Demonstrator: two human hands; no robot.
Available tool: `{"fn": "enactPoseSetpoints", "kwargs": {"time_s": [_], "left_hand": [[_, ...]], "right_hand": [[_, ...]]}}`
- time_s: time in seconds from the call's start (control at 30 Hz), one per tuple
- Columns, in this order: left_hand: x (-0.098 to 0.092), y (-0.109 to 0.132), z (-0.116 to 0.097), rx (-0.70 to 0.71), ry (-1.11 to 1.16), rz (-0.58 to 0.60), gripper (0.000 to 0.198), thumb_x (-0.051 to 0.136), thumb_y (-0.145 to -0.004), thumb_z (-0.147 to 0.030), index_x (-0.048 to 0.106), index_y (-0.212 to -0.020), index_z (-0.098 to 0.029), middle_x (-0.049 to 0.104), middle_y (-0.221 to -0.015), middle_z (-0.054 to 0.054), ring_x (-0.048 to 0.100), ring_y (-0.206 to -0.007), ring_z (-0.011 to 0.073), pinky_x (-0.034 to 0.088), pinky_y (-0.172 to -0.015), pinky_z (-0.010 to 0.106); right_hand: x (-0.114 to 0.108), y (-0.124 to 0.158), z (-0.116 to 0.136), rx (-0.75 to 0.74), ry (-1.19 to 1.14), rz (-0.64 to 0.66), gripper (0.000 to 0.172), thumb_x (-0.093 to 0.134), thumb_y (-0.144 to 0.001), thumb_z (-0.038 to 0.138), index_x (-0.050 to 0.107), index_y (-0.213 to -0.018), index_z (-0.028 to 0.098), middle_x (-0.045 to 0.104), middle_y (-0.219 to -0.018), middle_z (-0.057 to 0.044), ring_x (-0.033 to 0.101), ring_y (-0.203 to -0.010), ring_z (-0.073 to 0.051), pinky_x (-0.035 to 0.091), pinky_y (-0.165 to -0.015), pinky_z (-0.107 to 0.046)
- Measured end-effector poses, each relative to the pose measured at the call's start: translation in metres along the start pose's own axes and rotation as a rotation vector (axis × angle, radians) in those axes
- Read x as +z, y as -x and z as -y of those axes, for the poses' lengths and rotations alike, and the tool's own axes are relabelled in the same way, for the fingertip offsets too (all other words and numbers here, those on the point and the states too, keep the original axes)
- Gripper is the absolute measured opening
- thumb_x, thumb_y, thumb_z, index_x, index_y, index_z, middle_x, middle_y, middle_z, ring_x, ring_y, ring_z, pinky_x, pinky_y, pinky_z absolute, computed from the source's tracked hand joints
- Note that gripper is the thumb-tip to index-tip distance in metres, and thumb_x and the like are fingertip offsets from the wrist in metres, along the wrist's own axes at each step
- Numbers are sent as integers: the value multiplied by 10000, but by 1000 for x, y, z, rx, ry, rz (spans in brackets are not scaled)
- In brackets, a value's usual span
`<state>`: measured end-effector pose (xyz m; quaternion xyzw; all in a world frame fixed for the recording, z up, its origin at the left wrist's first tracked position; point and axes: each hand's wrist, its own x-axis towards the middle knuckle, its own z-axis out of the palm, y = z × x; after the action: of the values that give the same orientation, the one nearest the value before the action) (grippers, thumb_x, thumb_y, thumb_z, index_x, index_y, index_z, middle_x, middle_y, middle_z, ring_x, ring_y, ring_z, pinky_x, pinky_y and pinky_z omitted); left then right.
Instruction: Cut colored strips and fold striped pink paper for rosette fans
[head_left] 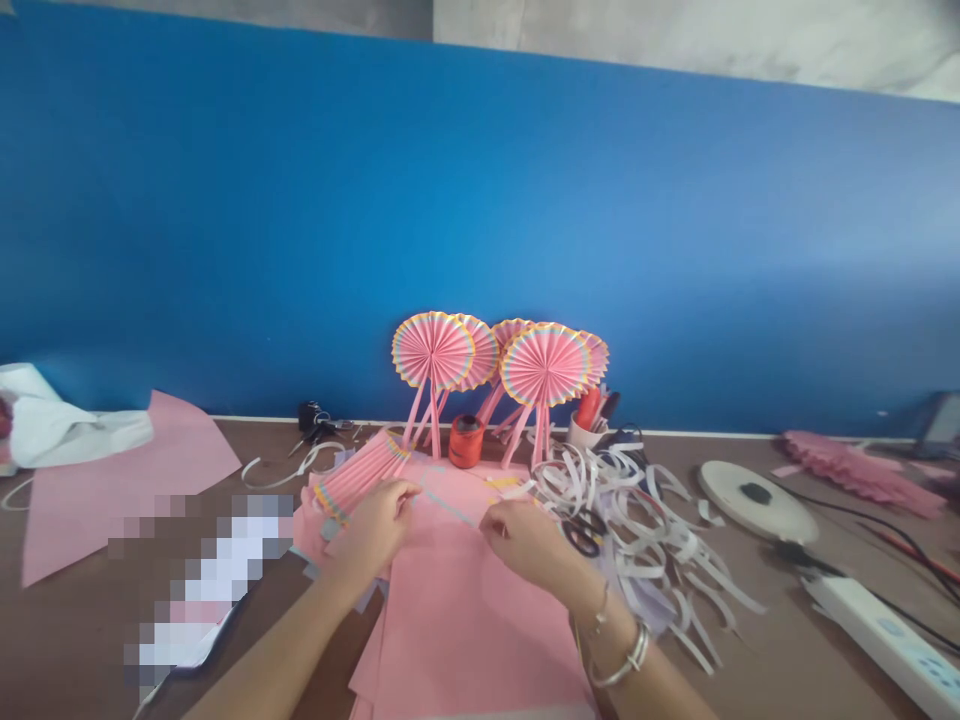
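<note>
Several sheets of pink paper (480, 620) lie stacked in front of me. A thin light-blue strip (450, 508) runs slantwise across the top sheet, from the fingertips of one hand to the other's. My left hand (381, 522) is closed in a pinch at the strip's far left end. At its near right end my right hand (529, 540), with bracelets on the wrist, has its fingers curled closed. Whether the strip is stuck down or lies loose I cannot tell. Beside my left hand rests pleated pink paper (360, 475) with coloured edging.
Several round pink paper fans (431, 350) stand against the blue partition (480, 180). Before them is a red spool (466, 442). White curled strips (645, 520) and scissors (583, 535) lie right, near a power strip (889, 635) and round white device (757, 500). Pink paper (120, 480) lies left.
</note>
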<state>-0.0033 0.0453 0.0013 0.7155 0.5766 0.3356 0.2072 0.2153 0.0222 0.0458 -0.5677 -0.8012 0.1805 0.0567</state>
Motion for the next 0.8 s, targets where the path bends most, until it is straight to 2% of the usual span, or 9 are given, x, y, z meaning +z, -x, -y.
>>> {"fn": "enactPoseSetpoints", "kwargs": {"time_s": [0.1, 0.23, 0.37, 0.5, 0.67, 0.8], "left_hand": [[-1, 3, -9, 67, -34, 49, 332, 443, -748, -66, 662, -966, -188, 672, -989, 68, 589, -981, 203, 439, -883, 333], [-1, 6, -16, 160, -94, 126, 367, 437, -750, -71, 665, -1009, -197, 661, -1031, 82, 568, -1013, 220, 419, -912, 361], [2, 9, -15, 162, -156, 174, 344, 438, -793, -134, 651, -1057, -191, 626, -1140, 99, 528, -1095, 238, 380, -966, 386], [7, 11, -12, 171, -178, 206, 336, 442, -801, -145, 641, -1067, -195, 623, -1146, 94, 522, -1105, 241, 372, -963, 384], [-2, 5, -10, 146, -204, 161, 363, 440, -777, -108, 627, -1075, -196, 615, -1143, 93, 532, -1089, 231, 398, -926, 354], [-18, -3, -4, 44, -380, 58, 407, 444, -760, -92, 594, -1125, -190, 595, -1177, 108, 506, -1134, 248, 374, -955, 364]], "right_hand": [[11, -8, 3, 26, 123, -58, 282, 406, -835, 163, 688, -853, 154, 665, -922, -101, 596, -868, -190, 354, -734, -275], [19, -8, 4, -25, 194, -36, 251, 413, -841, 182, 662, -819, 153, 630, -891, -96, 571, -870, -192, 345, -717, -280], [19, 1, 5, -27, 208, 11, 223, 432, -822, 203, 648, -848, 155, 620, -921, -104, 572, -842, -204, 354, -692, -289], [16, 6, 7, 1, 203, 38, 225, 437, -815, 206, 635, -908, 154, 619, -951, -110, 576, -861, -210, 363, -713, -289], [13, 5, 3, -8, 177, 35, 226, 443, -801, 202, 641, -896, 150, 632, -947, -113, 582, -893, -219, 372, -735, -292], [10, 3, -1, 27, 143, 7, 264, 441, -814, 223, 648, -967, 164, 639, -997, -113, 580, -954, -225, 375, -764, -287]]}}
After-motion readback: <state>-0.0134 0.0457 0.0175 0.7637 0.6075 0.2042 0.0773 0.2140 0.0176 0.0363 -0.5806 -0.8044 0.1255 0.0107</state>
